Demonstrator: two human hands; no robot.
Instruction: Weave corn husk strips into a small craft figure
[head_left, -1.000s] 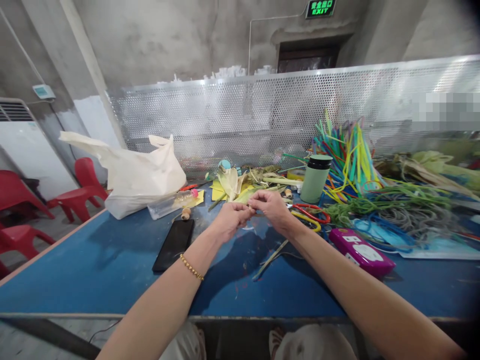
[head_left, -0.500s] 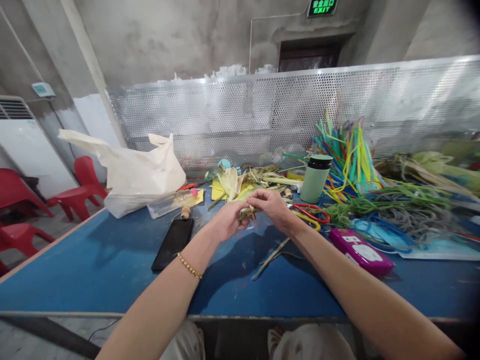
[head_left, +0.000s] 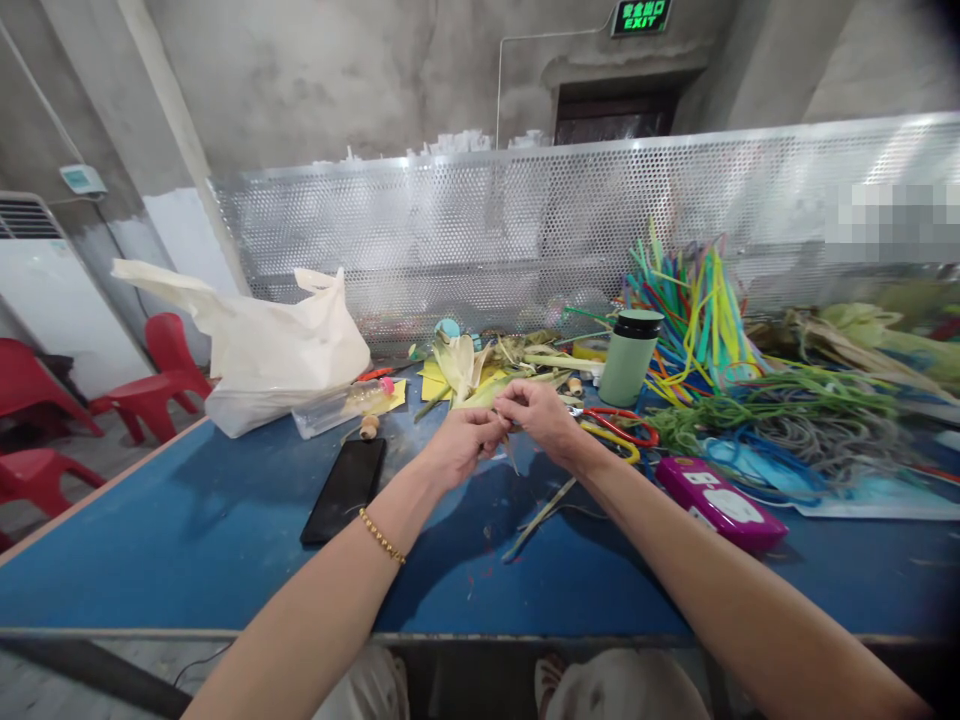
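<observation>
My left hand [head_left: 463, 445] and my right hand [head_left: 537, 415] meet above the blue table [head_left: 187, 530], fingers pinched together on a small piece of dried leaf strip [head_left: 508, 440] held between them. A thin end of it hangs down below the fingers. A gold bead bracelet [head_left: 382, 536] is on my left wrist. Just beyond the hands lies a heap of pale corn husks [head_left: 480, 365]. A loose strip [head_left: 538, 518] lies on the table under my right forearm.
A black phone [head_left: 345, 490] lies left of my hands, a white plastic bag [head_left: 277, 345] behind it. A green cup [head_left: 628, 358], red scissors [head_left: 619, 425], a purple case [head_left: 720, 503] and coloured strips [head_left: 697, 310] crowd the right. A perforated metal screen [head_left: 525, 230] backs the table. Red chairs [head_left: 45, 400] stand left.
Both hands stayed together over the same spot, the fingers shifting slightly as they work the small strip. The view drifted a little.
</observation>
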